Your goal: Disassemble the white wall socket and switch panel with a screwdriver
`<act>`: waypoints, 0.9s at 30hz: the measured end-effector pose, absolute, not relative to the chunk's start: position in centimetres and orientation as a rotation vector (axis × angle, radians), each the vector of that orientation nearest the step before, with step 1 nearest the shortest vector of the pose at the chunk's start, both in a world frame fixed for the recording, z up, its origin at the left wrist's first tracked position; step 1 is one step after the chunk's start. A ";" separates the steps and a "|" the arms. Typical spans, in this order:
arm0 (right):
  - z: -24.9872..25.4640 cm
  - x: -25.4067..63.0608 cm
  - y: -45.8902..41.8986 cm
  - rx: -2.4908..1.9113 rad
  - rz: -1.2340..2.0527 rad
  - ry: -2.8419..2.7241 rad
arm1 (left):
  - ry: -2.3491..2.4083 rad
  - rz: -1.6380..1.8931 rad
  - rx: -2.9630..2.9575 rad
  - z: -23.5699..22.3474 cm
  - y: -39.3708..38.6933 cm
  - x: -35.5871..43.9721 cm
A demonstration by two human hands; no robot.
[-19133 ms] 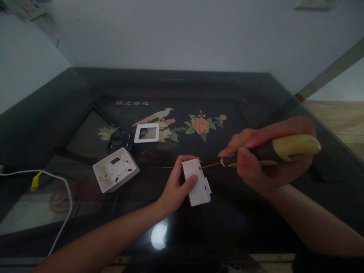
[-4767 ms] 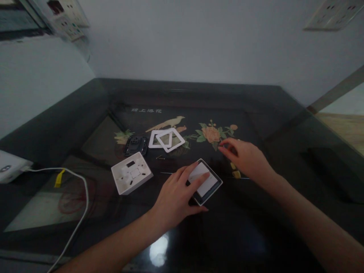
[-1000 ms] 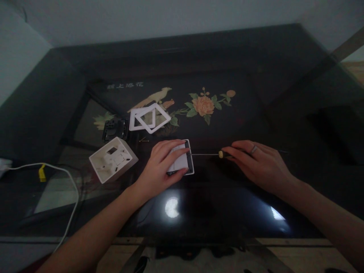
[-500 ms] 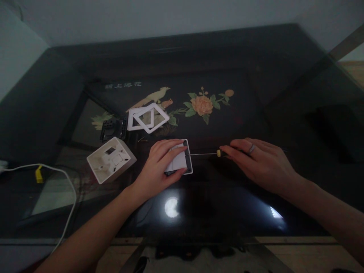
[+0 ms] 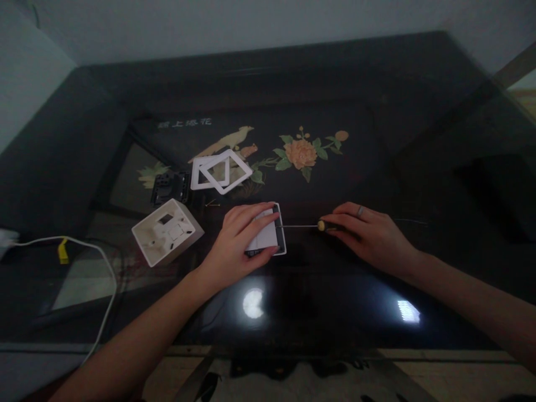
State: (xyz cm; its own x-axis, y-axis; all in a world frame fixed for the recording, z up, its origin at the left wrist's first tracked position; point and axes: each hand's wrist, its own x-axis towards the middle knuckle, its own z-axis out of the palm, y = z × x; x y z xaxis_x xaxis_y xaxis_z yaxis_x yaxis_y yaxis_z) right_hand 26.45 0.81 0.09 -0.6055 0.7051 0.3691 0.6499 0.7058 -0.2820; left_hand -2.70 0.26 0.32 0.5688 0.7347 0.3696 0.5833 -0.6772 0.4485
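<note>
My left hand (image 5: 240, 240) is closed over a white wall switch (image 5: 263, 237) with a dark inner frame, holding it by its edges against the tabletop. Fingers and thumb cover part of its face. In my right hand (image 5: 368, 231), a screwdriver (image 5: 299, 226) with a yellow and dark handle lies almost level and points left. Its thin shaft reaches the dark strip at the switch's right end. What the tip touches is too small to make out.
An open white mounting box (image 5: 190, 234) lies left of my left hand. Behind it are a black plastic part (image 5: 170, 187), two overlapping white frames (image 5: 237, 184) and small screws (image 5: 213, 204). A white cable (image 5: 113, 279) with a yellow tag (image 5: 62, 252) runs along the left.
The right hand's fingers have shifted slightly on the screwdriver handle. The left hand keeps its hold on the switch. The whole view has moved a little.
</note>
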 end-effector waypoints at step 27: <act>3.0 26.2 1.6 -0.700 -0.723 -2.482 | 1.090 0.691 2.561 0.5 0.5 -3.0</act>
